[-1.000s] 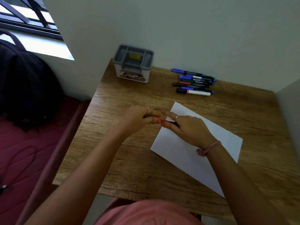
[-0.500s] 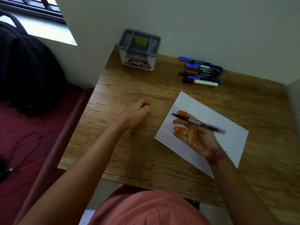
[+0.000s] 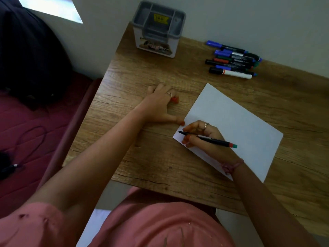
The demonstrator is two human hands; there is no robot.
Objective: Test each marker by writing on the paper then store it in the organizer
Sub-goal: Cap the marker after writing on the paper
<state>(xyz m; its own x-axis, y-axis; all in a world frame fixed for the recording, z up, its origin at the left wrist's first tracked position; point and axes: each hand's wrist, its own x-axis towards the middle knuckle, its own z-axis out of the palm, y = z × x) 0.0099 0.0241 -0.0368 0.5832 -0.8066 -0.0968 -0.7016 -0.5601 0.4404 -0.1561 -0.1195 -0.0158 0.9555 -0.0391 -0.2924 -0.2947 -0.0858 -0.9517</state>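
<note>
the right hand [image 3: 204,138] grips a thin black marker [image 3: 207,139], its fingers curled round the barrel; the uncapped tip points left and sits over the near left corner of the white paper [image 3: 236,125], while the tail end with its red and green bands sticks out to the right past the hand. whether the tip is actually touching the sheet cannot be told. the paper lies at an angle on the wooden worktop [image 3: 178,72], and no marks on it can be made out. the left hand [image 3: 158,106] rests flat on the worktop just left of the paper, fingers spread and relaxed, the thumb reaching toward the paper's left edge near the right hand. a small red cap [image 3: 175,100] shows at the fingers of the left hand, lying on the worktop; it is partly hidden, so whether a finger holds it down is unclear. toward the back right of the worktop, near the wall, a cluster of other markers [image 3: 233,59] lies side by side, with blue, green, red and black caps, and a thicker white-bodied one at the front of the group. the grey organizer [image 3: 158,29] stands at the back left corner of the worktop against the wall, its compartments open to the top, with a yellow label inside and a printed label on its front. left of the worktop there is a dark bag [image 3: 30,56] on a maroon surface.
</note>
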